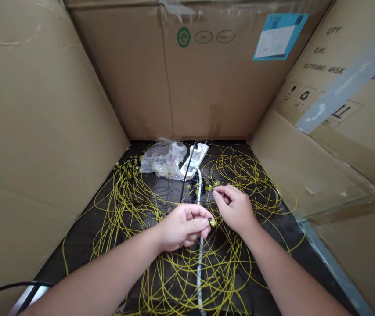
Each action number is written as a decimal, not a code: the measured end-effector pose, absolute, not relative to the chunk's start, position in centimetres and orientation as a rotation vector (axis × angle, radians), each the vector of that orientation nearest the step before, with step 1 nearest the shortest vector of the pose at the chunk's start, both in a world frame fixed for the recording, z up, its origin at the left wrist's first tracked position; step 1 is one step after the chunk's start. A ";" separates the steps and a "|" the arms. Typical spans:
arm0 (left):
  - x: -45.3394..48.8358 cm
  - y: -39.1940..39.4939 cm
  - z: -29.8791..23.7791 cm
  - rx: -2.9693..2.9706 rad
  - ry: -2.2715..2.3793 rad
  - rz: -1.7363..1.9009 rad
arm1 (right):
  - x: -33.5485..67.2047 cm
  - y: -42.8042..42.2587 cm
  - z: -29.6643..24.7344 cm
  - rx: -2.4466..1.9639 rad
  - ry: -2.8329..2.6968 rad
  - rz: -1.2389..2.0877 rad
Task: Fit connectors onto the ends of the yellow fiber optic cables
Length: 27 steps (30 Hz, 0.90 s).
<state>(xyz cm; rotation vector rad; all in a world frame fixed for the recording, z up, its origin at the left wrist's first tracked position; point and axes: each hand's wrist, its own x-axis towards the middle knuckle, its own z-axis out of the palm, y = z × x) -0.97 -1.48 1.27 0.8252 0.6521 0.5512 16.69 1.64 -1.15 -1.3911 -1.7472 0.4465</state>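
Between the thumb and forefinger of my left hand is a small connector with a yellow end and a black part. My right hand is just above and to the right, thumb and forefinger pinched together. Whether anything is in that pinch I cannot make out. Beyond its fingertips lie several small yellow connectors among black pieces. Thin yellow wires spread in loose tangles under and around both hands.
A clear plastic bag and a white power strip with black and white cords sit at the back. More yellow wires coil at the right. Cardboard walls rise behind and on both sides of the dark surface.
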 end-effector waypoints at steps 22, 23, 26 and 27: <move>-1.0 -1.5 1.0 0.583 0.528 0.704 | 16.9 4.3 -2.8 -1.283 -2.158 0.145; -1.0 -1.5 1.0 0.576 0.524 0.710 | 16.9 4.3 -2.8 -1.291 -2.163 0.142; -0.9 -1.5 1.0 0.564 0.520 0.720 | 16.8 4.3 -3.0 -1.318 -2.187 0.123; -0.9 -1.5 0.9 0.562 0.520 0.719 | 16.8 4.3 -3.0 -1.326 -2.201 0.114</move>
